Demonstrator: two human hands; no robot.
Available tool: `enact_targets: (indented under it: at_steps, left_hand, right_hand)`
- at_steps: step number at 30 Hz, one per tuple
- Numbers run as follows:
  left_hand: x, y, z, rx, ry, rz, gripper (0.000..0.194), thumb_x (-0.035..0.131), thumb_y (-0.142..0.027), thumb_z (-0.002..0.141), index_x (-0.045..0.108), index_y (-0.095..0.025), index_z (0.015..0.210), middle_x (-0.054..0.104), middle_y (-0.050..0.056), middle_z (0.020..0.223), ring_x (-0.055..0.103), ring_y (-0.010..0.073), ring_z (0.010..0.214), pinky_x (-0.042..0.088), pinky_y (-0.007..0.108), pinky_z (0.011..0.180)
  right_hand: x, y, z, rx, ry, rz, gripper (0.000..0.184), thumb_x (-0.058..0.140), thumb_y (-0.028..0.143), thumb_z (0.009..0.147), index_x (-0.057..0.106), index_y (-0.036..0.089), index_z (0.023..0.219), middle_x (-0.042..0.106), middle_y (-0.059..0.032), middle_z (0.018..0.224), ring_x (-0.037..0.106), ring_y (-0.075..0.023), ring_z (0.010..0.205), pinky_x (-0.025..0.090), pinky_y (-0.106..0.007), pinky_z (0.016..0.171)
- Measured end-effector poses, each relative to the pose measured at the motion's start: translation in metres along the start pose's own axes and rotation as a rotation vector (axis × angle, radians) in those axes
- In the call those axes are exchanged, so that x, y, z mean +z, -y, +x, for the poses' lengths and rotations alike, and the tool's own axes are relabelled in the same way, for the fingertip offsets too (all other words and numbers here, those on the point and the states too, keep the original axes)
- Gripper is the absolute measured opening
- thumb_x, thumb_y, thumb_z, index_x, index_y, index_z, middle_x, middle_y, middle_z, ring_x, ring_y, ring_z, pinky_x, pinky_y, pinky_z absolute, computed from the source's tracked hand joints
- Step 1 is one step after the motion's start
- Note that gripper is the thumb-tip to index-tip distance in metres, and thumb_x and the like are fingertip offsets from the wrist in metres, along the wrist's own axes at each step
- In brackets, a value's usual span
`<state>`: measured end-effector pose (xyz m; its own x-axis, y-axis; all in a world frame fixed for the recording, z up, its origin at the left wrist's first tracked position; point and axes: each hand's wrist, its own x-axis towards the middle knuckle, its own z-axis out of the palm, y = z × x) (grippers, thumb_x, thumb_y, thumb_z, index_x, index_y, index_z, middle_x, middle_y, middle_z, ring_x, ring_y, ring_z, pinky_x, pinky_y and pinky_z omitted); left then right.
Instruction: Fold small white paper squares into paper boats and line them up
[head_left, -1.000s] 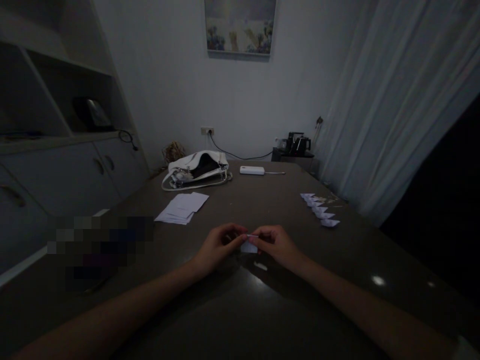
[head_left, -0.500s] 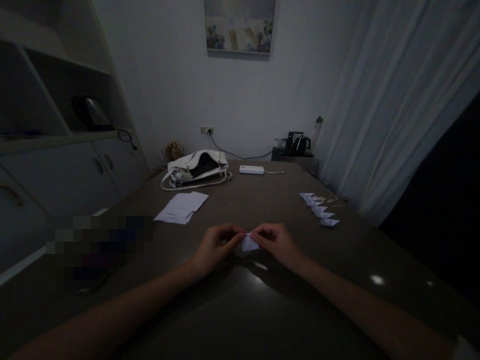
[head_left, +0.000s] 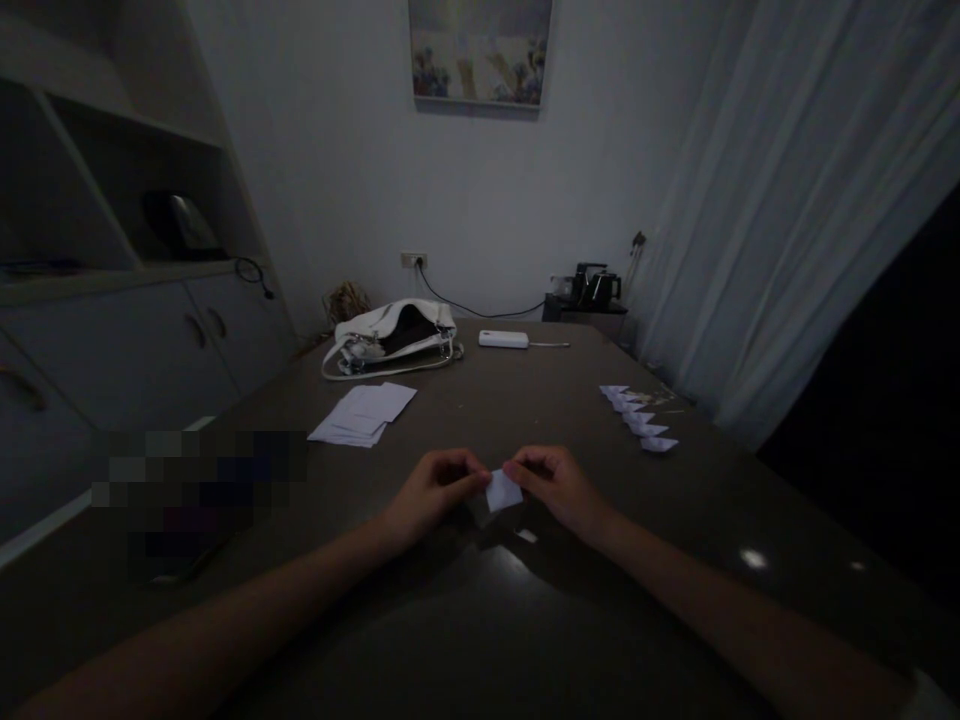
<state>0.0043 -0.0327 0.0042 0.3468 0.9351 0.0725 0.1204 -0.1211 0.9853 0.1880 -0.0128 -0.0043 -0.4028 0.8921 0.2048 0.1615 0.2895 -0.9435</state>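
A small folded piece of white paper (head_left: 504, 491) is held between my two hands, just above the dark table (head_left: 480, 620). My left hand (head_left: 439, 497) pinches its upper left corner between thumb and fingers. My right hand (head_left: 559, 492) pinches the upper right edge in the same way. Beyond my left hand lies a loose stack of white paper sheets (head_left: 364, 415). Off to the right, several folded white paper pieces (head_left: 641, 424) stand in a row, overlapping one another.
A white handbag (head_left: 397, 335) sits at the table's far left, beside a white power bank (head_left: 503, 340) with a short cable. Blurred blocks hide something at the left edge. A black kettle (head_left: 600, 288) stands past the far end; a sheer curtain (head_left: 750, 220) hangs right.
The folded paper has tilted and shows more of its face below my fingertips. My hands have shifted only slightly; the other things stay in place.
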Motion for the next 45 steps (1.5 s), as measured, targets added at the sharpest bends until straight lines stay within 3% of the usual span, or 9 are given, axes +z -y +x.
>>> enact_targets:
  at_steps: [3, 7, 14, 20, 27, 34, 40, 45]
  left_hand:
    - [0.001, 0.004, 0.001, -0.009, 0.076, -0.019, 0.027, 0.059, -0.039, 0.074, 0.055, -0.012, 0.073, 0.056, 0.001, 0.063, 0.052, 0.011, 0.058, 0.04, 0.021, 0.054]
    - [0.002, 0.006, -0.001, 0.069, 0.183, 0.208, 0.034, 0.047, -0.043, 0.082, 0.054, -0.013, 0.068, 0.052, 0.0, 0.06, 0.048, 0.0103, 0.057, 0.036, 0.021, 0.054]
    - [-0.007, 0.005, 0.001, 0.353, 0.11, 0.838, 0.029, 0.035, -0.029, 0.089, 0.053, -0.016, 0.069, 0.052, 0.003, 0.068, 0.048, 0.0148, 0.069, 0.033, 0.025, 0.063]
    - [-0.01, 0.009, 0.004, 0.411, 0.119, 1.154, 0.025, 0.038, -0.028, 0.088, 0.055, -0.016, 0.075, 0.054, 0.005, 0.079, 0.048, 0.0185, 0.078, 0.032, 0.03, 0.068]
    - [-0.007, 0.015, 0.005, 0.362, 0.094, 1.068, 0.014, 0.045, -0.03, 0.085, 0.051, -0.017, 0.086, 0.054, 0.004, 0.087, 0.047, 0.0183, 0.083, 0.036, 0.028, 0.069]
    - [-0.007, 0.015, 0.008, 0.346, 0.141, 1.049, 0.012, 0.044, -0.028, 0.086, 0.051, -0.018, 0.086, 0.054, 0.004, 0.088, 0.047, 0.0182, 0.084, 0.036, 0.029, 0.071]
    - [-0.006, 0.015, 0.006, 0.304, 0.125, 1.047, 0.012, 0.045, -0.03, 0.086, 0.05, -0.019, 0.088, 0.055, 0.003, 0.091, 0.047, 0.0186, 0.088, 0.035, 0.03, 0.072]
    - [-0.005, 0.013, 0.005, 0.286, 0.134, 1.056, 0.013, 0.045, -0.03, 0.086, 0.05, -0.019, 0.087, 0.055, 0.003, 0.091, 0.048, 0.0191, 0.089, 0.035, 0.03, 0.072]
  right_hand:
    - [0.001, 0.001, -0.001, 0.006, 0.014, -0.011, 0.031, 0.057, 0.044, 0.075, 0.057, 0.014, 0.064, 0.049, 0.0029, 0.053, 0.043, -0.0066, 0.048, 0.032, -0.019, 0.045]
    - [0.002, -0.001, -0.002, -0.024, 0.093, -0.059, 0.025, 0.056, 0.039, 0.077, 0.059, 0.014, 0.07, 0.055, 0.0011, 0.059, 0.048, -0.0078, 0.053, 0.036, -0.019, 0.05]
    - [-0.005, 0.0, -0.003, -0.227, 0.004, -0.405, 0.012, 0.053, 0.028, 0.08, 0.059, 0.017, 0.079, 0.059, -0.0009, 0.069, 0.053, -0.0114, 0.06, 0.04, -0.023, 0.056]
    - [-0.006, -0.004, -0.001, -0.287, 0.063, -0.537, 0.008, 0.059, 0.025, 0.077, 0.06, 0.017, 0.078, 0.057, 0.0003, 0.07, 0.049, -0.0092, 0.059, 0.038, -0.021, 0.055]
    - [-0.003, -0.014, 0.001, -0.299, 0.153, -0.643, 0.005, 0.058, 0.021, 0.077, 0.061, 0.017, 0.077, 0.055, -0.0004, 0.072, 0.049, -0.0102, 0.066, 0.035, -0.021, 0.06]
    - [-0.001, -0.015, 0.004, -0.265, 0.101, -0.703, 0.005, 0.055, 0.019, 0.08, 0.059, 0.017, 0.079, 0.054, -0.0003, 0.072, 0.048, -0.0104, 0.066, 0.033, -0.021, 0.059]
    - [-0.004, -0.01, 0.005, -0.259, 0.12, -0.752, 0.01, 0.061, 0.027, 0.076, 0.059, 0.017, 0.077, 0.054, 0.0004, 0.073, 0.048, -0.0102, 0.067, 0.033, -0.021, 0.06]
    - [-0.008, -0.001, 0.001, -0.227, 0.233, -0.801, 0.015, 0.061, 0.031, 0.076, 0.058, 0.017, 0.073, 0.055, 0.0009, 0.071, 0.047, -0.0093, 0.064, 0.03, -0.021, 0.057]
